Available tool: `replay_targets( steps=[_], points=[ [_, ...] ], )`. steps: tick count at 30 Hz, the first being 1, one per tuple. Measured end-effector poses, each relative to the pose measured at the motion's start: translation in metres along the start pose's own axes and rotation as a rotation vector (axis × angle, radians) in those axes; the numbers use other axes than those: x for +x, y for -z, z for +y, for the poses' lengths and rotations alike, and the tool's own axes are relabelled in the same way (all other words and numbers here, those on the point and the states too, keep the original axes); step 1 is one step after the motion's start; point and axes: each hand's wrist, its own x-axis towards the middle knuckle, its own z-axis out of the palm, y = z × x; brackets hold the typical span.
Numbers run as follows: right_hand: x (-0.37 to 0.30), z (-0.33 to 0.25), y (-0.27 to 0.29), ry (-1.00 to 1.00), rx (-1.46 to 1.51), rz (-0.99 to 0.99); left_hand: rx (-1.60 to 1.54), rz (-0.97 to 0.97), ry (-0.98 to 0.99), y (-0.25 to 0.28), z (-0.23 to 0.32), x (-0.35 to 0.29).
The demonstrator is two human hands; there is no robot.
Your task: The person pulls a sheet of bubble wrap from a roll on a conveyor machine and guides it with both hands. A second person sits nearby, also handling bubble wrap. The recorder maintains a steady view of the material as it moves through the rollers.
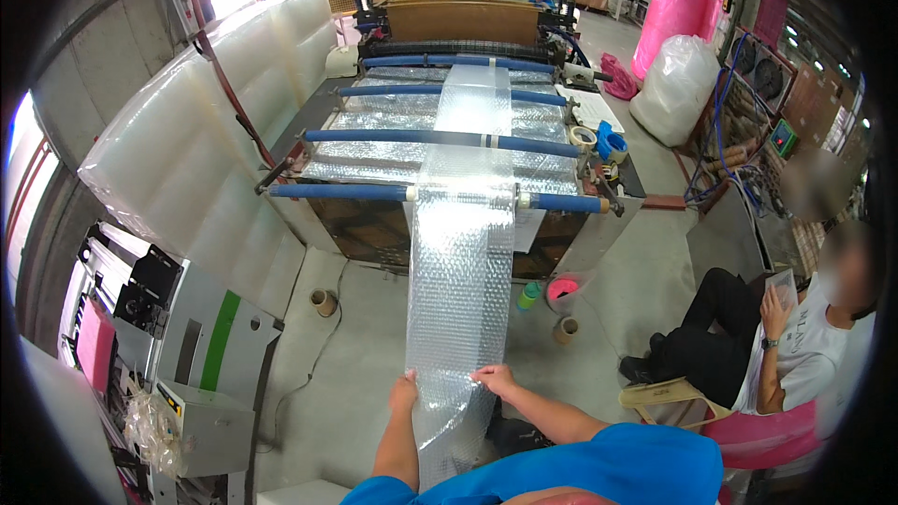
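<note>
A long strip of clear bubble wrap runs from the machine over its blue rollers and hangs down toward me. My left hand pinches the strip's left edge. Across from it, my right hand has its fingers closed on the right edge, at about the same height. Between them a crosswise line shows in the film, and the lower part continues down past my hands toward my body. The nearest blue roller carries the strip beyond my reach.
A seated person is at the right. Large wrapped rolls stand at the left, above a grey machine with a green stripe. Tape rolls lie on the roller table's right side. Cardboard cores and a green bottle stand on the floor.
</note>
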Motion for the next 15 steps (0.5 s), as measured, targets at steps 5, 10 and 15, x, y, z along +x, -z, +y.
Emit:
replay_targets(
  steps=[5,10,15],
  points=[
    [0.042,-0.031,0.016,0.081,0.0,0.052,-0.143,0.092,-0.022,0.005,0.046,0.042],
    [0.046,-0.084,0.025,0.152,0.065,0.08,-0.241,0.269,-0.057,0.041,0.098,0.022],
    [0.02,-0.091,0.026,0.169,0.11,0.079,-0.39,0.366,-0.152,0.033,0.068,0.0]
  ],
)
